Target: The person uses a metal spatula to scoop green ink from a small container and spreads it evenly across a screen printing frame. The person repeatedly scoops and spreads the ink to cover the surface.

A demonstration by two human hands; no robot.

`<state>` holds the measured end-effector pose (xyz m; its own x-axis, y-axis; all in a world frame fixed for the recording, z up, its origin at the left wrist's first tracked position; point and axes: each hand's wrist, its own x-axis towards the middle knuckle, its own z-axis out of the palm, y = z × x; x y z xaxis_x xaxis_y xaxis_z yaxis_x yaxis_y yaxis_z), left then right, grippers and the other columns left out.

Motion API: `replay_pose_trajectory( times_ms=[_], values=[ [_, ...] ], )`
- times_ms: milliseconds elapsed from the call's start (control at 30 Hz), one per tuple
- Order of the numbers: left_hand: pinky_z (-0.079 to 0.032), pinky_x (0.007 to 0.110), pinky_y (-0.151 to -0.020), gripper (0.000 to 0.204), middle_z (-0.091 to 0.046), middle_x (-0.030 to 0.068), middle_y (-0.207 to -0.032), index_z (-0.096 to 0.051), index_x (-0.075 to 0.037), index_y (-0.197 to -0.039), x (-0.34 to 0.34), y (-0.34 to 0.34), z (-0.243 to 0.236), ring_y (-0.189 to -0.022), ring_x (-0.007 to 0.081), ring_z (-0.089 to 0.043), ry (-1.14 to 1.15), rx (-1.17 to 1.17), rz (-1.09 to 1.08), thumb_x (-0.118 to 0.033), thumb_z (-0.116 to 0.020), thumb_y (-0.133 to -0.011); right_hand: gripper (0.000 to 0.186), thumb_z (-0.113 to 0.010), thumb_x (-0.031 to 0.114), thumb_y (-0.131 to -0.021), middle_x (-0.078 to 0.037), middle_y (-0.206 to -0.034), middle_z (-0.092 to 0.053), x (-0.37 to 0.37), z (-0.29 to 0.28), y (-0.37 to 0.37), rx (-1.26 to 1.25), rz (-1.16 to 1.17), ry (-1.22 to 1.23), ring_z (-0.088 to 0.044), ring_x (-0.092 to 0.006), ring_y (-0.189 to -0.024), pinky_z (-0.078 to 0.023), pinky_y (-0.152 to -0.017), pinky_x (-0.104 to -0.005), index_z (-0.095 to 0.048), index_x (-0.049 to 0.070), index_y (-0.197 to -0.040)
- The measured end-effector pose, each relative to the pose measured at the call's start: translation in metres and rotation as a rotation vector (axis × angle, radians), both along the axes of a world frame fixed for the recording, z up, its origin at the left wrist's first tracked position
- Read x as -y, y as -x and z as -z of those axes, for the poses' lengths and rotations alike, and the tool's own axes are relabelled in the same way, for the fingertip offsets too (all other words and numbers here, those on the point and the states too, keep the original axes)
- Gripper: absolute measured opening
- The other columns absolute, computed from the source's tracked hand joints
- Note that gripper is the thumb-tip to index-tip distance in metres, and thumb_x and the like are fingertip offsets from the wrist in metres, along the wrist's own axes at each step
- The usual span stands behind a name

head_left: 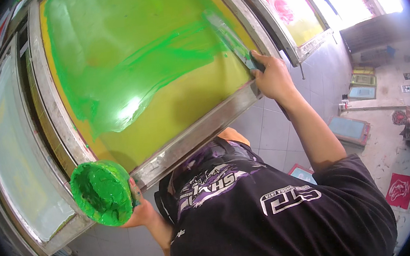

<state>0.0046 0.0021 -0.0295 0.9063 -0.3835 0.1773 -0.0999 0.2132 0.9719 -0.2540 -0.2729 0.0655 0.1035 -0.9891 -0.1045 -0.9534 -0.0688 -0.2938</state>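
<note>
My left hand (143,210) grips the side of a round tub (77,189) coated with thick green ink, its mouth tipped toward me. Dark hollows show in the ink inside. My right hand (274,78) is closed on the dark handle of an ink spatula (230,37), whose long flat blade is smeared green. That blade lies over the right part of a printing screen (196,87) with yellow-green mesh in a metal frame. A wide wet band of bright green ink (126,81) covers the mesh from the left edge toward the spatula.
Beside the left edge stands another framed screen (21,145) with pale mesh. At the upper right a further screen (298,18) carries a pink-red print. Several small frames (363,85) lean along the right wall, over a grey tiled floor (274,126).
</note>
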Motion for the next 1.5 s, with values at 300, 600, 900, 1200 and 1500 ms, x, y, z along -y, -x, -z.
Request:
replay_pose_trajectory(
  times_ms=[300, 600, 900, 1200, 1500],
  values=[
    [-0.048, 0.052, -0.089, 0.064, -0.034, 0.0186, -0.139, -0.033, -0.004, -0.135, 0.01, 0.003, -0.01, -0.118, 0.0313, -0.046, -0.05, 0.119, -0.077, -0.004, -0.064, -0.079, 0.049, -0.062, 0.005, -0.074, -0.028, -0.105, -0.059, -0.026, -0.017, -0.037, 0.072, -0.063, -0.082, -0.055, -0.0402, -0.103, -0.041, -0.091, -0.0403, -0.055, 0.007, -0.122],
    [-0.052, 0.035, -0.087, 0.079, -0.045, 0.0177, -0.13, -0.031, 0.004, -0.132, 0.018, 0.001, -0.014, -0.111, 0.0249, -0.052, -0.231, 0.444, -0.131, 0.009, -0.074, -0.066, 0.047, -0.06, 0.001, -0.075, -0.024, -0.107, -0.06, -0.049, -0.018, -0.046, 0.068, -0.177, -0.149, -0.061, -0.0353, -0.091, -0.046, -0.083, -0.0369, -0.055, 0.005, -0.122],
    [-0.043, 0.036, -0.096, 0.098, -0.041, 0.0154, -0.134, -0.029, 0.002, -0.134, 0.02, 0.002, -0.005, -0.115, 0.0242, -0.048, -0.069, 0.314, -0.196, -0.001, -0.085, -0.054, 0.054, -0.063, 0.001, -0.073, -0.006, -0.098, -0.062, -0.038, -0.025, -0.045, 0.625, -0.397, -0.815, -0.055, -0.0091, -0.079, -0.045, -0.069, -0.0239, -0.052, 0.006, -0.126],
    [-0.027, 0.048, -0.104, 0.13, -0.038, 0.0153, -0.134, -0.004, 0.003, -0.14, 0.016, 0.003, -0.006, -0.119, 0.0295, -0.042, -0.365, 0.44, -0.317, -0.029, -0.089, -0.048, 0.037, -0.056, -0.01, -0.072, -0.015, -0.09, -0.062, -0.028, -0.051, -0.087, 0.579, -1.324, -0.195, -0.06, -0.0215, -0.077, -0.047, -0.065, -0.0296, -0.061, -0.001, -0.108],
    [-0.025, 0.043, -0.095, 0.131, -0.05, 0.0162, -0.12, -0.004, 0.006, -0.139, 0.025, 0.008, -0.022, -0.107, 0.033, -0.044, -0.562, 0.408, -0.43, -0.031, -0.089, -0.047, 0.037, -0.05, -0.013, -0.07, -0.018, -0.093, -0.058, -0.015, -0.055, -0.092, 0.58, -1.374, 0.339, -0.061, -0.0273, -0.078, -0.049, -0.067, -0.0295, -0.065, 0.002, -0.1]
  ],
)
